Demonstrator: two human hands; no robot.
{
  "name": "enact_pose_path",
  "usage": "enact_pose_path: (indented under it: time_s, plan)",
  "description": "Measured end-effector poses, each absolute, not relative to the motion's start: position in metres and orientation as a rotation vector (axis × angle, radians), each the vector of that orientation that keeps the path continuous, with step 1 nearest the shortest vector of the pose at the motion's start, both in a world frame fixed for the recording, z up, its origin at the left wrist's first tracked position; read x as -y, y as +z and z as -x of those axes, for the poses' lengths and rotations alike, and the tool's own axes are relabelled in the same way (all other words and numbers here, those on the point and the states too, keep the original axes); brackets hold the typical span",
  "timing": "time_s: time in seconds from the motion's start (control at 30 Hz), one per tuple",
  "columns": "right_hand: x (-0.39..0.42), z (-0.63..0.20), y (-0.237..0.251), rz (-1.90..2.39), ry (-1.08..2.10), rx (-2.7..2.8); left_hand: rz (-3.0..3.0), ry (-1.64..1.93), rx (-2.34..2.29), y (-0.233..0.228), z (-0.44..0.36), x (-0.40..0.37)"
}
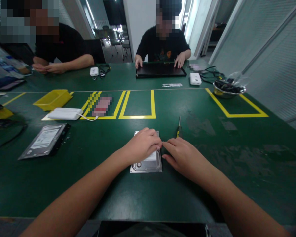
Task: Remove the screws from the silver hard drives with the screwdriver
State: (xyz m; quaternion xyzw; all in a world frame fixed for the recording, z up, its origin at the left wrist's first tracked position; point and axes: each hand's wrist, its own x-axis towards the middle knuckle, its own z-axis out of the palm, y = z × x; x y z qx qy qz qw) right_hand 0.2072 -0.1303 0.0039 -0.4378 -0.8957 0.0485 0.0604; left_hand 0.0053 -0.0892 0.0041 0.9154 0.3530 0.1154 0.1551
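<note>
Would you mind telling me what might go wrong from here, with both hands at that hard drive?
1. The left hand covers most of the hard drive, so pressing down hard could possibly strain its lid.
2. The right hand rests at the drive's edge, close to the screwdriver; a sideways move might knock it and send it rolling.
3. The drive lies flat on the smooth green table and may slide if pushed.

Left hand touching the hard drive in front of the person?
Touching. The head view shows the left hand lying flat on top of the hard drive, its fingers curled over the far right edge, no gap visible.
</note>
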Motion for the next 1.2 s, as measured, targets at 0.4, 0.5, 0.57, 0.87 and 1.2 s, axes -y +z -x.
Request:
enact_pose_path:
  time_s: [0.4, 0.5, 0.57, 0.87, 1.2]
  plan:
    - [0.131, -0.207, 0.006, 1.294, 0.073, 2.73, -2.538, 0.342, -0.855, 0.008, -0.005, 0.075]
    - [0.131, -0.207, 0.006, 1.281, 0.06, 2.731, -2.554, 0.346, -0.82, 0.007, -0.004, 0.072]
    - [0.13, -0.207, 0.006, 1.283, 0.056, 2.726, -2.547, 0.344, -0.804, 0.007, -0.004, 0.071]
    - [0.13, -0.208, 0.004, 1.273, 0.046, 2.718, -2.512, 0.324, -0.782, 0.005, -0.005, 0.069]
    - [0.132, -0.209, 0.008, 1.299, 0.04, 2.726, -2.473, 0.297, -0.91, 0.009, -0.013, 0.073]
